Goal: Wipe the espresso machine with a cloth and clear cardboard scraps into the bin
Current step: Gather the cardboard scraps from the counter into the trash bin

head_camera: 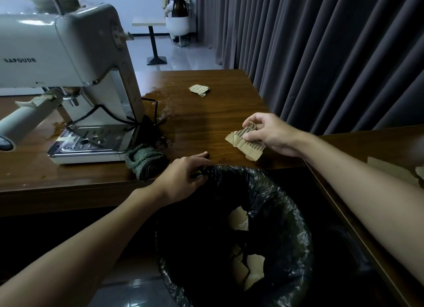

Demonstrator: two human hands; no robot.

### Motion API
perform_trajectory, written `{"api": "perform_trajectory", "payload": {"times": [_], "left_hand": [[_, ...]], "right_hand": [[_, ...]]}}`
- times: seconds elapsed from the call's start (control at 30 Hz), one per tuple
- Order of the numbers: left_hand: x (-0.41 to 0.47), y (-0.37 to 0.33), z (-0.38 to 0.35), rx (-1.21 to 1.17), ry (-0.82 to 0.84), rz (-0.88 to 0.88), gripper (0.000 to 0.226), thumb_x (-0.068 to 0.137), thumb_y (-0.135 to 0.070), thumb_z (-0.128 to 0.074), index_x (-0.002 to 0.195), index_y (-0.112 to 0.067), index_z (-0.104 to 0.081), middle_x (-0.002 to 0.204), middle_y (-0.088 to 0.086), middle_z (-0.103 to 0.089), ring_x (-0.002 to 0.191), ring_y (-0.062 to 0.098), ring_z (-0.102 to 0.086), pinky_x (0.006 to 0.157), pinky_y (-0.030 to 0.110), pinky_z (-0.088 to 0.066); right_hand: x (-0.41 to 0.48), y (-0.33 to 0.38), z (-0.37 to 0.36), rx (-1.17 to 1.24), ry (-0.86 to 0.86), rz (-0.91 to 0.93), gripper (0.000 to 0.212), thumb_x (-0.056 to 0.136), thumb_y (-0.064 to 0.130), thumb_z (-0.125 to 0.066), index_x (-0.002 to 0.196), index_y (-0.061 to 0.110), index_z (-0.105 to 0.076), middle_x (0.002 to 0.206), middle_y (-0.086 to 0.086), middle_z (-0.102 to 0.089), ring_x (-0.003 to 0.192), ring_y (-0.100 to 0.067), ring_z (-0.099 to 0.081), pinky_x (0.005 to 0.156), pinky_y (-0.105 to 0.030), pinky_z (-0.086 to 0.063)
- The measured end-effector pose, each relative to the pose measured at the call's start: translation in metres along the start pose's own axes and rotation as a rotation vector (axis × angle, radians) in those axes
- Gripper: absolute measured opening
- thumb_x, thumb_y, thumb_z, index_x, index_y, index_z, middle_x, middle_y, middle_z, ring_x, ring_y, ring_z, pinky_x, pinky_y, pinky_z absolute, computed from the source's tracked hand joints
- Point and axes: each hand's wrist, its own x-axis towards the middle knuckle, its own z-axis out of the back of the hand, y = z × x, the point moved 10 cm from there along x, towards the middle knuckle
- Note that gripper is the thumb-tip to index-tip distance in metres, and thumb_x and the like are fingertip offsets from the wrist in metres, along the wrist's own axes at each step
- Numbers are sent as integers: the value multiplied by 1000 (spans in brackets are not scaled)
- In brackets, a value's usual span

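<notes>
Your left hand (183, 177) grips the rim of the black bag-lined bin (290, 212) at 6 o'clock, likely to steady it — your right hand (271, 134) pinches a torn brown cardboard scrap (246, 147) at 3 o'clock.

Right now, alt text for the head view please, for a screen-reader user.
The right hand grips a torn cardboard scrap on the wooden table while the left hand holds the rim of a black-lined bin below the edge. A second scrap, green cloth and espresso machine sit further left.
</notes>
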Motion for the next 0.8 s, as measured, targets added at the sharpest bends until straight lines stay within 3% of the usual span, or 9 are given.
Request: {"api": "perform_trajectory", "payload": {"times": [0.23, 0.33, 0.4, 0.53, 0.63, 0.8], "left_hand": [[-8, 15, 17, 19, -15, 15, 40, 90, -12, -67, 129, -20, -65, 148, 3, -49, 136, 13, -46, 111, 34, -41], [-7, 15, 15, -66, 17, -1, 37, 90, -7, -65, 124, -21, -68, 141, 2, -57, 135, 10, -48, 109, 29, -42], [-7, 15, 14, -102, 23, -15, 38, 90, -4, -65, 124, -20, -68, 142, 0, -54, 136, 0, -41, 111, 28, -39], [-7, 20, 15, -120, 22, 27, 40, 91, -9, -67, 129, -21, -65, 150, 3, -46, 138, 4, -40, 115, 35, -38], [-8, 18, 14, -116, 24, 40, 42, 91, -9, -67, 131, -18, -63, 153, 2, -43, 139, 6, -40, 114, 35, -39], [-8, 14, 15, -75, 25, 37, 42, 91, -10, -67, 132, -18, -63, 153, -5, -41, 138, 3, -40, 113, 30, -39]], "right_hand": [[-29, 32, -53, 15, 263, 65, 36, 87, -6, -64, 120, 3, -54, 97, -17, -68, 78, -18, -69, 64, -25, -56], [-31, 36, -73, -91, 388, 84, 36, 88, 1, -66, 122, 7, -57, 107, -22, -68, 89, -25, -67, 79, -32, -56], [-29, 34, -80, -219, 461, 103, 33, 88, 10, -68, 121, 12, -61, 113, -15, -70, 99, -27, -67, 87, -35, -53], [6, 31, -60, -329, 271, 172, 29, 91, 21, -66, 121, 20, -65, 117, -2, -69, 112, -19, -62, 95, -33, -48], [48, 17, -45, -496, 115, 142, 46, 93, 28, -63, 138, 24, -52, 140, 0, -52, 131, -17, -46, 106, -31, -39], [125, 4, -39, -752, -14, 120, 63, 93, 45, -55, 149, 28, -32, 160, 0, -25, 147, -20, -21, 118, -46, -20]]}}
